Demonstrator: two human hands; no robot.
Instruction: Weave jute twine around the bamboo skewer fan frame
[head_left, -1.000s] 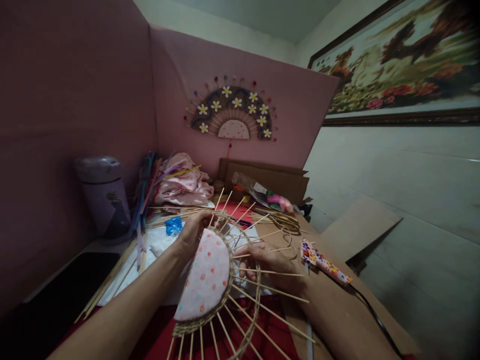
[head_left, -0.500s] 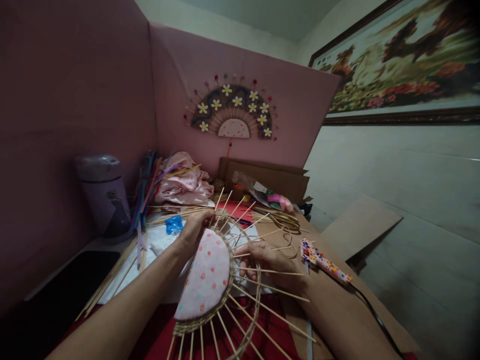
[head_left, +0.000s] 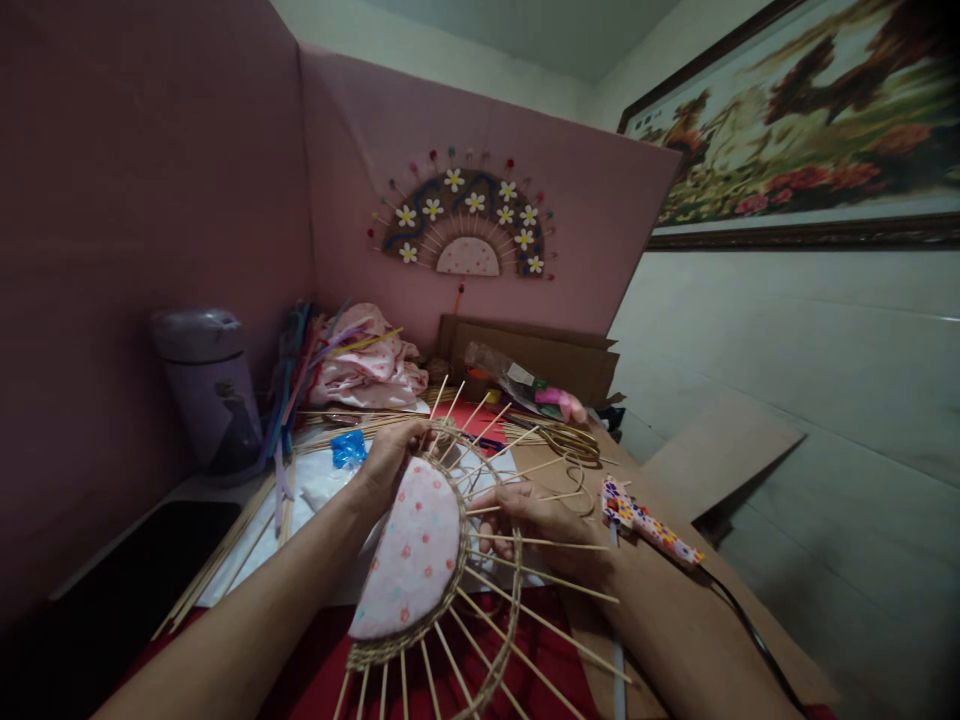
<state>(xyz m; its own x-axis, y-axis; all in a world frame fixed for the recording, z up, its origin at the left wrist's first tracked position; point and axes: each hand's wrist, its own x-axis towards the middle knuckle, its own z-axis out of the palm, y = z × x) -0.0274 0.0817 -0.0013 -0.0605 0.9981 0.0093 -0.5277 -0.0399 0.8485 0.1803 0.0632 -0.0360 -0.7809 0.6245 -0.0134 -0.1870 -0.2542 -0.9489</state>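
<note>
A half-round fan [head_left: 416, 555] is tilted in front of me, its pink spotted cloth panel edged with woven twine. Thin wooden sticks radiate from that edge, and a second braided twine ring [head_left: 516, 600] crosses them farther out. My left hand [head_left: 397, 455] is closed on the fan's upper corner, where the twine begins. Among the sticks on the right side, my right hand [head_left: 529, 515] pinches at the outer twine; its fingertips are partly hidden behind sticks. A loose loop of twine [head_left: 576, 470] curls just above the right hand.
A flower-patterned glue gun [head_left: 649, 530] with a black cord lies at the right. Gold-handled scissors [head_left: 566, 440], a blue packet [head_left: 347, 450] and crumpled spotted cloth [head_left: 367, 365] sit farther back. A purple tumbler [head_left: 210, 390] stands left. A finished fan [head_left: 469, 215] hangs on the pink board.
</note>
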